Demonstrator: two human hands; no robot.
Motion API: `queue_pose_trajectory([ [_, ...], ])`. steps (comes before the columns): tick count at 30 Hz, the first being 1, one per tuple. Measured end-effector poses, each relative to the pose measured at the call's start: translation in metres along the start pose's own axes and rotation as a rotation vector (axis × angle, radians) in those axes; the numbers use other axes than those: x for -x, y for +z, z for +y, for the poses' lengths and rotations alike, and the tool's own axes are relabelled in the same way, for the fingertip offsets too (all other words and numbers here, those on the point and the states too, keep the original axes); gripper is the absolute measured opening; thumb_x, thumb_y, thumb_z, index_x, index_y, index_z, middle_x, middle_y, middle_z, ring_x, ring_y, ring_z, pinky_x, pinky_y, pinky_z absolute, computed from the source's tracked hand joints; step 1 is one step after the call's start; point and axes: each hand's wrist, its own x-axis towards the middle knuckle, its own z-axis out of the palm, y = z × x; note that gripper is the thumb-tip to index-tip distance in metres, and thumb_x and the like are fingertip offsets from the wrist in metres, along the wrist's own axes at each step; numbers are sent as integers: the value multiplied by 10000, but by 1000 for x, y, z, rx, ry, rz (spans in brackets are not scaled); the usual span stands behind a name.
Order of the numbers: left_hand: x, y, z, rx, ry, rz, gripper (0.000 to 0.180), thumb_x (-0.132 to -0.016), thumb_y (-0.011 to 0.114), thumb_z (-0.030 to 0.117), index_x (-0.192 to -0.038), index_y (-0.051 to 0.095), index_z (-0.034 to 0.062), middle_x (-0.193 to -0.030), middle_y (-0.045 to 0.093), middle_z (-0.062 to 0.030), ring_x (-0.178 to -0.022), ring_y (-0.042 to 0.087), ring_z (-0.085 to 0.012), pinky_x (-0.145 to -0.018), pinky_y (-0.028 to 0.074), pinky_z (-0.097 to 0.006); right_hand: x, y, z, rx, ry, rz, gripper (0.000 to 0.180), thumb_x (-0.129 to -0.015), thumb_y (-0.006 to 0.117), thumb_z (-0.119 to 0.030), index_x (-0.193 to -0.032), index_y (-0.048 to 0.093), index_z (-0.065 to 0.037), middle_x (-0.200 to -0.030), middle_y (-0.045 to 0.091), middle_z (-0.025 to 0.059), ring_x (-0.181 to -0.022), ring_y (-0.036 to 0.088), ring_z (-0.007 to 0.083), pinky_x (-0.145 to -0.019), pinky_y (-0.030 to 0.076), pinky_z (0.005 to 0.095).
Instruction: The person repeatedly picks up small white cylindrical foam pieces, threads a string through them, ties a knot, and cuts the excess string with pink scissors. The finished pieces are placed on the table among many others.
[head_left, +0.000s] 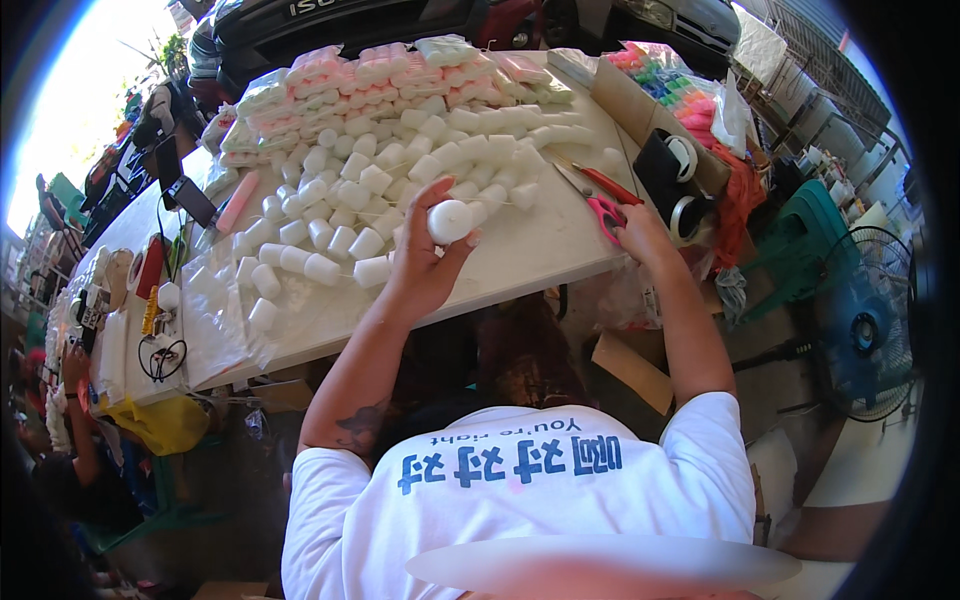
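My left hand (430, 255) is curled around a white cylindrical roll (451, 222), its round end facing up, above the near part of the table. Beside and beyond it lies a broad heap of similar white rolls (375, 180), some lined up in rows. My right hand (645, 237) is at the table's right side, its fingers closed at the pink handles of a pair of scissors (604, 214). The scissor blades point away to the left. Just past them lies a red-handled tool (608, 185), whose exact kind I cannot make out.
Clear packs of pink and white rolls (370, 80) are stacked along the far edge. A cardboard box (655, 105) with colourful packs stands at the right, near a black object (660, 170). A fan (865, 345) stands lower right. Wires (160, 355) and another person's arm (78, 375) are at left.
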Motion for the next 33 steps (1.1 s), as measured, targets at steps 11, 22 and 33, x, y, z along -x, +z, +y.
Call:
queue_pose_trajectory([
  [11,0,12,5,-262,37,217,324,-718,814,161,-955,609,78,-932,629,-87,-850,609,-231,-762,485,-345,-5,-47,-26,-1130,151,-671,576,-785,701,-99,-1306,464,-33,-924,638,86,-845,658,232,-668,539,338],
  [22,-2,21,9,-433,56,214,289,-693,761,122,-928,603,63,-932,626,-134,-883,604,-333,-754,490,-401,96,-75,-148,-1355,-623,416,456,-879,641,-163,-1257,414,-44,-1137,575,149,-1107,549,279,-936,486,398],
  [33,-6,11,6,-530,32,245,262,-707,774,160,-899,622,69,-841,642,-106,-813,626,-280,-730,490,-370,95,-83,-201,-993,-619,45,332,-919,602,-197,-1173,506,-6,-1171,555,150,-1043,604,240,-915,502,389],
])
